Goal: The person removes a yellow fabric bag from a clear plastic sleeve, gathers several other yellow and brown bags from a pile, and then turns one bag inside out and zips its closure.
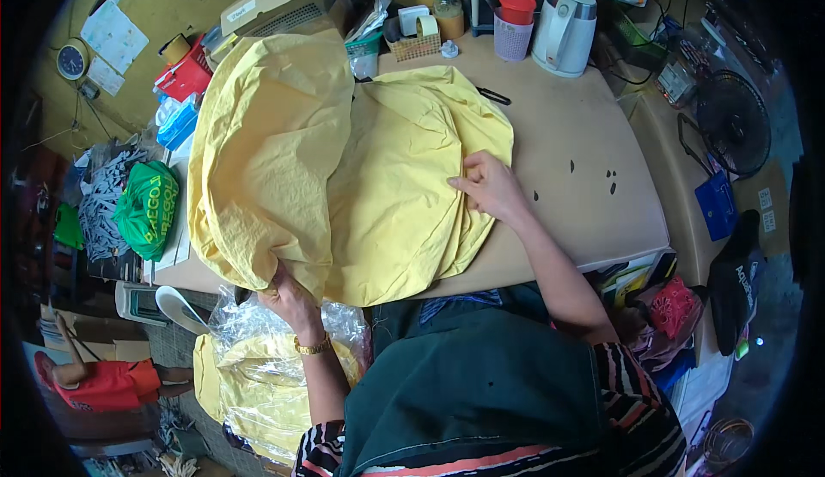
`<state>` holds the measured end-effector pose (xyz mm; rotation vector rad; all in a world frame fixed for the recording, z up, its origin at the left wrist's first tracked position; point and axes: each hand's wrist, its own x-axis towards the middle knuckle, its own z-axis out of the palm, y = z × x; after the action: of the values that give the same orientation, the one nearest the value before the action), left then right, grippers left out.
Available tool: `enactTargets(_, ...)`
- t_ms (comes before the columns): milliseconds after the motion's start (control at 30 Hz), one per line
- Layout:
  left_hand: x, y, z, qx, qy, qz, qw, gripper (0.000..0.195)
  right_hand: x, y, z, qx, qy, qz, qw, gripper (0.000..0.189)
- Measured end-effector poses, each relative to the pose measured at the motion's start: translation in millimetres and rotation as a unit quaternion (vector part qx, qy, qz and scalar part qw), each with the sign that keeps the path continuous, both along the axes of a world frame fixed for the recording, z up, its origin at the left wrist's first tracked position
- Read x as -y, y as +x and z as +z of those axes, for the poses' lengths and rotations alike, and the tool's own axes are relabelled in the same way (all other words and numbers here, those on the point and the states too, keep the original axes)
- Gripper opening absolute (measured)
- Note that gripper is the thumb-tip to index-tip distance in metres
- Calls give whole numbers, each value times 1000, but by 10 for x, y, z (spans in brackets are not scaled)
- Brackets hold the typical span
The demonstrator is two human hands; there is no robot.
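Note:
A large piece of crumpled yellow fabric [393, 200], sewn in layers, lies across the tan tabletop [599, 219] before me. Its left part [277, 135] bulges up and overlaps the flatter right part. My left hand [290, 303] grips the fabric's lower left edge, with its fingers partly hidden under the cloth. At the right side, my right hand [491, 187] pinches a folded layer between thumb and fingers. Below my left forearm, more yellow fabric [264, 399] sits in a clear plastic bag [238, 322].
A white electric kettle [565, 32], a lilac cup [513, 37] and a small wicker basket [416, 46] line the table's back. Small dark pieces [611, 174] lie at right. A green bag [147, 209] is at left; a fan [733, 122] is far right. Another person [106, 383] stands at lower left.

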<state>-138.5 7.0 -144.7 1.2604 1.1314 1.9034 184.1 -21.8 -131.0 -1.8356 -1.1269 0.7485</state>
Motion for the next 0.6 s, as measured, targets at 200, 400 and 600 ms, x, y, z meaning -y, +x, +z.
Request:
enactTargets(200,70,59,7,-44,14,-10,999,18,-44,-242,48,271,268,40,924,25)
enactTargets(400,67,86,-20,-23,13,4,1000,17,137,-523,66,-101,47,146,983,58)
enactTargets(600,374,53,92,-312,-27,-137,940,43,-126,-466,39,-215,172,192,942,37)
